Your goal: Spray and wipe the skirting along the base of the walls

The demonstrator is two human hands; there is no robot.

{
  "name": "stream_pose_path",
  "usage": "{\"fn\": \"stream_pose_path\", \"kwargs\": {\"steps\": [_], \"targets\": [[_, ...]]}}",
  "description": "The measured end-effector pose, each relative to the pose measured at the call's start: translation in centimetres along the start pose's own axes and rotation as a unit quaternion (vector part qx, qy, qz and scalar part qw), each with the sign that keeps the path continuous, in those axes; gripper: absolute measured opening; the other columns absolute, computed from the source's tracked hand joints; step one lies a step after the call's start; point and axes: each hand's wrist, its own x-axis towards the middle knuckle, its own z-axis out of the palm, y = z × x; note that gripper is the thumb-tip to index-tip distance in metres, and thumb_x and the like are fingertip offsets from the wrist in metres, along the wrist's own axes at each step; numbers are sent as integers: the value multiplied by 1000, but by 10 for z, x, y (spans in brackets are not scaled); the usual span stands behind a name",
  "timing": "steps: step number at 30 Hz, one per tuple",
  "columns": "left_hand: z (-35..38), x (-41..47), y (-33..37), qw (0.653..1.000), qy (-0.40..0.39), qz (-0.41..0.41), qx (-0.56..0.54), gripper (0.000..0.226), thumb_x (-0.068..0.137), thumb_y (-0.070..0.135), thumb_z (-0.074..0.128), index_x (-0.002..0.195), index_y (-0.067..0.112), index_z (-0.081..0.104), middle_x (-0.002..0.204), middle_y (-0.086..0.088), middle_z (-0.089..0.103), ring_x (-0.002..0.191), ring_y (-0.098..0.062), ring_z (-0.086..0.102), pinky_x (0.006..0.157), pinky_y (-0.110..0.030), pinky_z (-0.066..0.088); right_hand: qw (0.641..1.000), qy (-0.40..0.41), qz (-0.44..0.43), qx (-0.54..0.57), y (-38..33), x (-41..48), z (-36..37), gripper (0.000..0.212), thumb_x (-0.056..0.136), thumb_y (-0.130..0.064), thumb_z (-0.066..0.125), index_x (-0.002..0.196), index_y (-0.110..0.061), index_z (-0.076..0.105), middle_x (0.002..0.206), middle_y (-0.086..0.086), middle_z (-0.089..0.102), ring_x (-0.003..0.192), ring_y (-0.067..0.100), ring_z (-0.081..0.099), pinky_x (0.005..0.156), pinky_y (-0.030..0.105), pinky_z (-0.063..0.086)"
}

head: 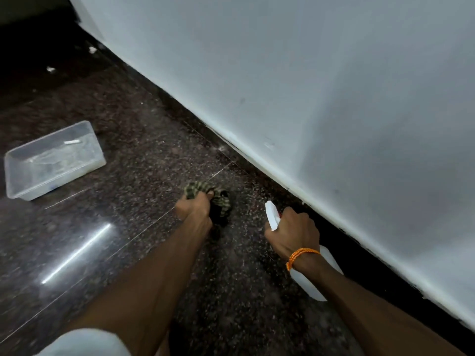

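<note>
The person is down low by the white wall (pixel 308 86), with both arms stretched out over the dark, shiny, speckled floor (pixel 128 240).

The left hand (pixel 194 209) holds a green checked cloth (pixel 221 199). The fingers (pixel 209 193) are curled tight round it, so the cloth is bunched up in a ball and a bit hangs down. It is low over the floor, a little way out from the wall. I cannot tell if it touches the floor.

The right hand (pixel 293 232) holds a white spray bottle (pixel 308 286) by its neck. The hand is wrapped round it, but its back faces me, so I cannot see if a finger is on the trigger. The white spray top sticks out past the hand and points forward along the wall. The fat part of the bottle pokes out under the wrist. An orange string band (pixel 303 254) is tied round that wrist.

The skirting (pixel 365 273) is the dark strip at the bottom of the wall, running from far left to near right. The bottle is just beside it.

Off to the left, well apart from the hands, a clear plastic tub (pixel 51 186) sits on the floor with a small white thing (pixel 72 142) inside.
</note>
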Motion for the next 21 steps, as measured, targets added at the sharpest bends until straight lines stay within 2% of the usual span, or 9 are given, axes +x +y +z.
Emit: {"fn": "stream_pose_path", "kwargs": {"steps": [3,6,10,12,14,16,18,20,21], "targets": [[29,-28,-13,998,-62,-17,22,40,68,7,85,104,13,69,96,-6,73,85,-23,69,75,-34,61,999,-10,31,21,2,0,1,48,98,-56,42,80,-12,52,79,10,60,83,36,64,63,32,39],[75,-61,-35,985,-164,-34,41,31,70,2,81,96,15,71,98,-12,75,82,-26,71,75,-37,61,998,-11,51,42,15,1,10,43,90,-53,52,80,-11,55,84,13,65,82,39,64,64,35,47],[98,-84,-60,989,-100,21,111,31,88,23,64,117,18,70,115,-13,69,106,-32,65,92,-31,51,997,-6,71,26,36,3,13,40,86,-51,58,83,-11,59,84,16,67,84,42,65,67,37,47],[97,-84,-58,990,-90,14,106,27,87,27,64,111,20,71,110,-9,71,98,-29,67,89,-29,54,997,-6,74,33,41,0,11,37,84,-48,61,80,-12,57,80,14,66,81,41,65,64,37,47],[99,-67,-35,995,-78,-1,58,20,87,29,65,102,17,71,101,-7,72,88,-27,68,85,-36,59,996,-6,70,47,40,-2,12,34,82,-45,63,76,-13,54,75,12,64,75,39,63,60,34,43],[109,-46,-13,996,-71,-1,49,21,89,26,64,105,15,71,103,-7,72,90,-28,68,86,-40,59,996,0,59,65,40,3,15,34,85,-45,61,73,-14,51,72,12,62,71,38,62,58,34,41],[113,-40,-17,994,-61,37,87,27,89,26,63,113,17,71,109,-8,71,98,-30,67,91,-40,56,997,2,60,58,39,7,14,35,86,-44,60,72,-14,52,71,12,61,71,38,61,58,34,38],[107,-55,-44,982,-89,87,142,31,91,37,60,109,15,73,105,-10,72,100,-32,68,91,-40,56,996,1,59,62,32,10,12,34,83,-45,61,74,-13,53,73,12,63,74,39,62,59,34,37],[101,-66,-59,977,-109,81,164,32,89,39,61,106,15,74,102,-11,73,100,-32,68,90,-40,56,996,2,58,68,28,10,12,35,82,-48,59,74,-14,53,73,12,63,75,40,62,60,35,40]]}}
